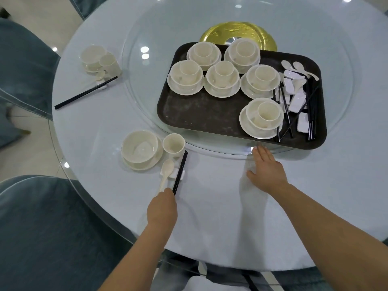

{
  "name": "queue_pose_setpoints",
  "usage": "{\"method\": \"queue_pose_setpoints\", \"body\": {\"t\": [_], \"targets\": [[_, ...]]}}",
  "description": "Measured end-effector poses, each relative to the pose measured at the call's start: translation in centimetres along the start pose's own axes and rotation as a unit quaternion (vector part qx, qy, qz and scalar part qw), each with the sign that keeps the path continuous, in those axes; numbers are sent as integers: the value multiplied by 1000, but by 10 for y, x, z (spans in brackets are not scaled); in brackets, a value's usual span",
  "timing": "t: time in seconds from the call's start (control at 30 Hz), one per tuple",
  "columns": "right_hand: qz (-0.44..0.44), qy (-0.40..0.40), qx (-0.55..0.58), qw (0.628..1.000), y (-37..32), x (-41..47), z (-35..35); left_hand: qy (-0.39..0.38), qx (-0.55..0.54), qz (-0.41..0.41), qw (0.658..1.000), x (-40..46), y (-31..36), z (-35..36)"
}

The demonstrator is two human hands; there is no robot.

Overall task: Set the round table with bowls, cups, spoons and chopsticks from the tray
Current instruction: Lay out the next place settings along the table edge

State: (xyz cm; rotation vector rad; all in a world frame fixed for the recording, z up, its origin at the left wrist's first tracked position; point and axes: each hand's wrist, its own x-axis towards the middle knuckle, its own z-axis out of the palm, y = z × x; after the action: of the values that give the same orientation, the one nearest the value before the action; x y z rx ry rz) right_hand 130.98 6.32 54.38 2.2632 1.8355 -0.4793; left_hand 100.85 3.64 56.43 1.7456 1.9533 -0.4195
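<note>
Head: tray (201,114) holds six bowl-cup stacks (222,77).

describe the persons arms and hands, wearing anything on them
Both arms are bare from the bottom edge of the picture to the fingertips: no sleeves, gloves, watch or bracelet show. No rings can be made out on the left hand or the right hand. The right hand's fingernails look short and plain; the left hand's are out of sight. Each forearm is slim and unmarked, with no tattoos or bandages visible.

No readable text, labels or nos. anywhere.
</note>
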Motion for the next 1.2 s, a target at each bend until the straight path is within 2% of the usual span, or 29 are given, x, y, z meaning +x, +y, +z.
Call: {"method": "queue_pose_setpoints", "body": {"t": [0.3, 0.5, 0.77, 1.2], "targets": [[2, -5, -25, 1000, 14, -1, -4, -9, -4, -8, 1000, -5, 4, -6], [12, -4, -22, 1000, 29, -2, -6, 35, -23, 17, 999, -9, 20, -14], [57, -8, 31, 998, 37, -1, -4, 29, 29, 6, 999, -9, 23, -4], [54, 5, 46, 997, 50, 2, 4, 25, 60, -10, 998, -6, 19, 3]]}}
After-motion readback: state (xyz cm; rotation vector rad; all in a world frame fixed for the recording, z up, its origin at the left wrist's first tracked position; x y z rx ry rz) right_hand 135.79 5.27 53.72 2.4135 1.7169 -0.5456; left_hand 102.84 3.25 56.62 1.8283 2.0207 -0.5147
